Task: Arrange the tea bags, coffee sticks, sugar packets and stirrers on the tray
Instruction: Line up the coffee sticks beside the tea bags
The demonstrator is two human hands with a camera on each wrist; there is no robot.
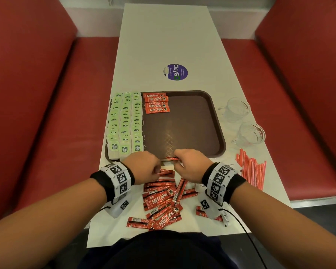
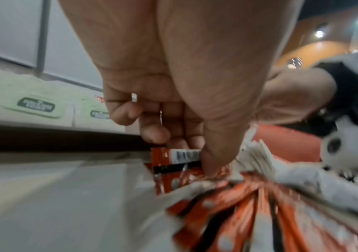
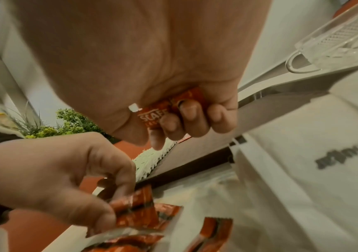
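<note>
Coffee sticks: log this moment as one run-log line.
right hand grips coffee stick | left hand pinches stick from loose pile | tea bags rowed on tray

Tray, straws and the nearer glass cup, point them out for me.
Tray [image 1: 184, 121], head view, bare brown floor.
Straws [image 1: 251, 168], head view, middle of the red bundle.
Nearer glass cup [image 1: 251, 133], head view, bowl of the cup.

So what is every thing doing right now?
tea bags, lined in three rows on tray.
tray, mostly bare.
placed coffee sticks, stacked at tray's far end.
loose coffee sticks, scattered on table.
left hand, pinching a stick.
right hand, holding a stick.
cups, empty.
stirrers, untouched.
</note>
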